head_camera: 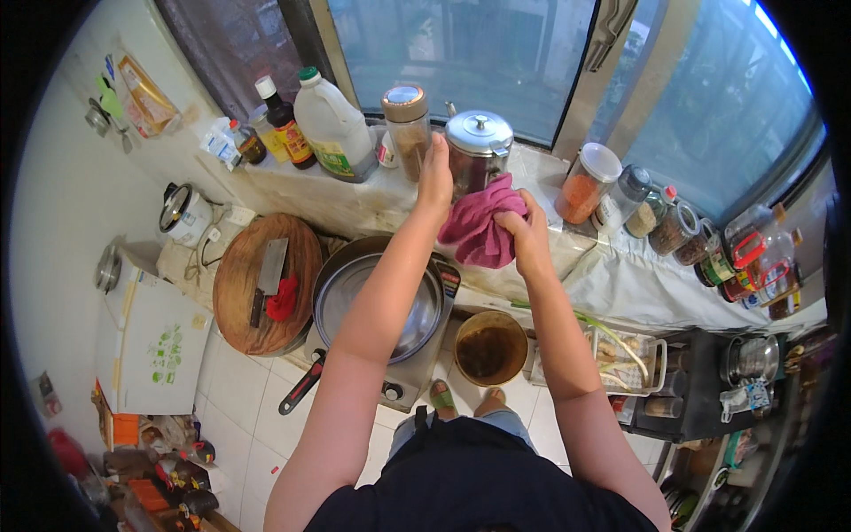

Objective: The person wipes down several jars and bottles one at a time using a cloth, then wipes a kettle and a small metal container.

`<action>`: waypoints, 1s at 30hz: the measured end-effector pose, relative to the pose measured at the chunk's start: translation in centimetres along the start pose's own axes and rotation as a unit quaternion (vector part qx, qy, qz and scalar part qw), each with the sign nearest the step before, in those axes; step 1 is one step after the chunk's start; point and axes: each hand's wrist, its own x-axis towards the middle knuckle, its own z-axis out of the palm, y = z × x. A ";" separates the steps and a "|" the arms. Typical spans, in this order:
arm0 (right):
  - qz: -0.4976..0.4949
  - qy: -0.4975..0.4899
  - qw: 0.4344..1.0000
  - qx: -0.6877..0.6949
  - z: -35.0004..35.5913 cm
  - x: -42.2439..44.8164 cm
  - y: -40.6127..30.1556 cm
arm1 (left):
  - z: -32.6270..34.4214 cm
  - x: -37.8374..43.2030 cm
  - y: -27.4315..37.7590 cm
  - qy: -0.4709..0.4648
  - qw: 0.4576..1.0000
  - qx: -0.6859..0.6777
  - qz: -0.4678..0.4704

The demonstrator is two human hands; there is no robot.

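My right hand (530,233) grips a bunched magenta cloth (482,223), which lies against the lower front of a lidded stainless steel pot (479,143) on the window ledge. My left hand (435,176) is raised at the pot's left side, between it and a tall jar with a brown lid (407,130). Its palm and most of its fingers are hidden, so whether it touches the pot or the jar cannot be told. Left of the jar stand a large plastic jug with a green cap (336,133) and a dark sauce bottle (287,126).
Below the ledge are a wide pan (332,312) on a stove, a round wooden chopping board (243,266) with a cleaver (273,266) and red cloth (282,299), and a bucket (490,319) on the floor. Several jars, one orange-filled (580,193), line the ledge's right side.
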 end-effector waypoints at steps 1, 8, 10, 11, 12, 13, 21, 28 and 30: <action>-0.001 0.000 1.000 -0.003 0.4 0.1 0.1 | 0.3 0.0 1.0 -0.004 0.999 -0.017 -0.033; -0.038 0.050 0.996 0.056 0.0 -0.3 0.9 | 0.7 3.8 0.6 -0.033 0.989 -0.056 -0.131; -0.054 0.072 0.994 0.062 -0.9 -0.5 1.1 | 1.4 3.7 0.7 -0.044 0.985 -0.069 -0.150; -0.051 0.072 0.994 0.066 -1.2 -0.6 1.2 | 1.6 3.8 0.8 -0.041 0.985 -0.066 -0.151; -0.055 0.062 0.994 0.068 -1.5 -0.7 1.2 | 1.7 3.8 0.7 -0.038 0.982 -0.077 -0.168; -0.058 0.051 0.995 0.070 -1.8 -0.9 1.1 | 1.8 3.7 0.6 -0.033 0.980 -0.084 -0.176; -0.034 0.061 0.995 0.077 -3.4 -4.2 0.8 | 2.0 -0.9 0.5 -0.037 0.987 -0.103 -0.118; -0.012 0.012 0.993 0.113 -0.9 -8.7 -1.7 | -1.7 -6.5 2.8 0.005 0.988 -0.115 -0.098; -0.003 -0.014 0.993 0.119 0.7 -9.7 -1.7 | -4.1 -8.3 3.8 0.020 0.988 -0.123 -0.095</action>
